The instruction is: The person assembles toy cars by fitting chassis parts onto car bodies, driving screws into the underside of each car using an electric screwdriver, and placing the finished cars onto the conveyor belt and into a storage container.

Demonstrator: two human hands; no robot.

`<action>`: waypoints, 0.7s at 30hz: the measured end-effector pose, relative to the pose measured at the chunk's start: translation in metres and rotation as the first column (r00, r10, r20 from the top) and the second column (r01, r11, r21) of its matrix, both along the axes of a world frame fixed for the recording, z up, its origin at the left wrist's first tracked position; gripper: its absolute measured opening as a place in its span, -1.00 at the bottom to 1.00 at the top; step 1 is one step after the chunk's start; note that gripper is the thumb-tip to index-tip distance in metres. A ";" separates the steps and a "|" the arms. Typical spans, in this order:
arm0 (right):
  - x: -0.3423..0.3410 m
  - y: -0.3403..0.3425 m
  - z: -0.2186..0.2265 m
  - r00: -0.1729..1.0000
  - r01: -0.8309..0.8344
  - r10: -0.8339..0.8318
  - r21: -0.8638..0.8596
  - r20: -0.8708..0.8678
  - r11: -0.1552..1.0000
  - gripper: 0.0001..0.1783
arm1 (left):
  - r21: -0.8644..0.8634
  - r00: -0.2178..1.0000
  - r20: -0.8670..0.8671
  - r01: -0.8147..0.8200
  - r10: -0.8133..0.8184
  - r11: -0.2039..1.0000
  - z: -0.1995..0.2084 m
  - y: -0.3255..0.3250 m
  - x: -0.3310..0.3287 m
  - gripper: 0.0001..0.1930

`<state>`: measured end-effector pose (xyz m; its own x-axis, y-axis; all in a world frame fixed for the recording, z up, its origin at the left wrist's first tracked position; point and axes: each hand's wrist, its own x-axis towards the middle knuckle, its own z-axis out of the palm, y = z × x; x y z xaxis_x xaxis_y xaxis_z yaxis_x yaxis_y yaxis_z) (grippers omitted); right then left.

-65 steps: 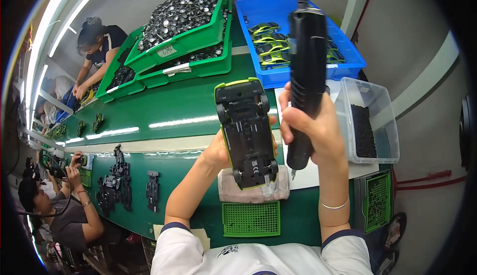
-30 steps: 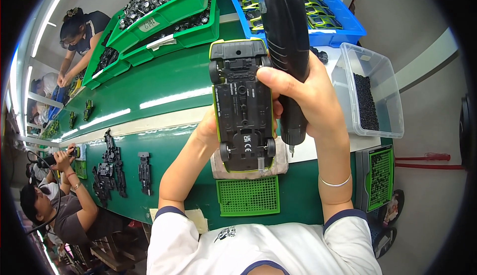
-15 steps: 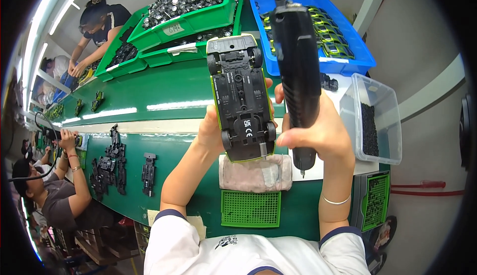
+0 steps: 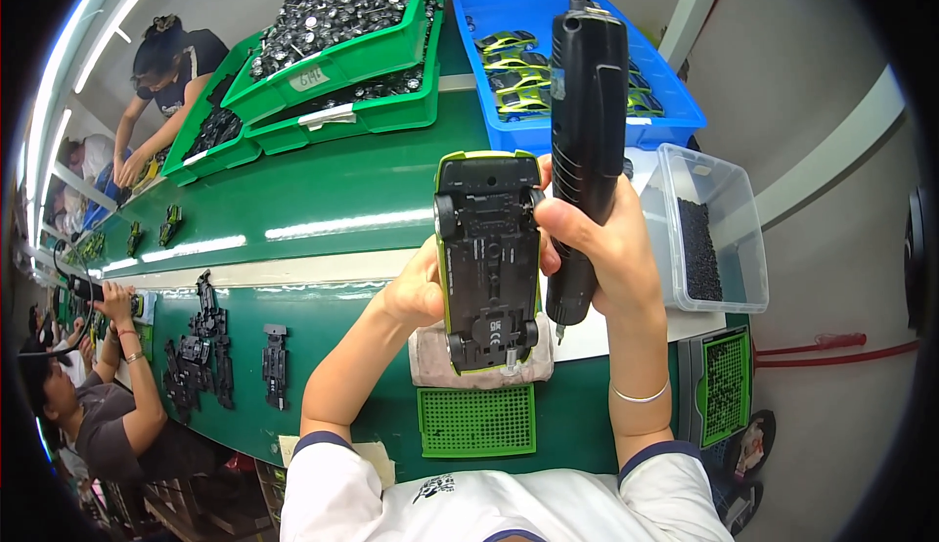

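Head view gave me both hands raised over the green desk (image 4: 342, 195). On the left hand (image 4: 416, 293) I saw the grip closed along the near-left side of a toy car (image 4: 489, 263), thumb against its edge. The car was held up with its black underside toward me and its lime trim showing round the rim; it hid part of a pinkish pad (image 4: 430, 371) behind it.

On the right hand (image 4: 611, 244) I read the grip as wrapped round a black screwdriver (image 4: 589, 102), held nearly upright, bit down. The bit sat just to the right of the car's lower end, clear of it in my view. The right thumb reached the car's right edge by a wheel; I could not tell whether it touched.

Below the pad lay a green grid (image 4: 477, 423). To the right I had a clear box (image 4: 724, 293) of small black parts, standing partly on a white sheet (image 4: 585, 337). Beyond the hands stood a blue bin (image 4: 606, 137) of lime car bodies (image 4: 518, 77) and, left of it, stacked green trays (image 4: 337, 116) heaped with wheels (image 4: 342, 14). Black chassis (image 4: 203, 346) lay on the left, near a co-worker (image 4: 108, 420); a second co-worker (image 4: 171, 72) bent over farther back.
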<state>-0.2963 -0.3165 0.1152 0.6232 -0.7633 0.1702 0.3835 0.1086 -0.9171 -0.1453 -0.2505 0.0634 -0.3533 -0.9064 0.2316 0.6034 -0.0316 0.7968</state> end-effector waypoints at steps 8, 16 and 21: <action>-0.009 -0.005 -0.007 0.964 0.172 -0.145 -0.111 0.221 0.979 -0.46 | -0.010 0.980 0.153 -0.123 0.124 0.992 -0.017 0.026 0.029 0.02; -0.034 -0.003 0.007 0.843 -0.110 0.248 -0.298 0.477 0.948 -0.34 | -0.161 0.830 0.272 -0.460 0.487 0.873 -0.066 0.074 0.007 -0.32; -0.033 0.005 -0.004 0.738 -0.271 0.458 -0.403 0.496 0.874 -0.37 | -0.279 0.644 0.535 -0.476 0.546 0.834 -0.081 0.087 -0.009 -0.30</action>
<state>-0.3293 -0.3117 0.1113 0.5616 -0.3540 0.7479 0.8205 0.1212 -0.5587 -0.1542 -0.1633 -0.0179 0.0651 -0.9665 0.2483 -0.0730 0.2435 0.9671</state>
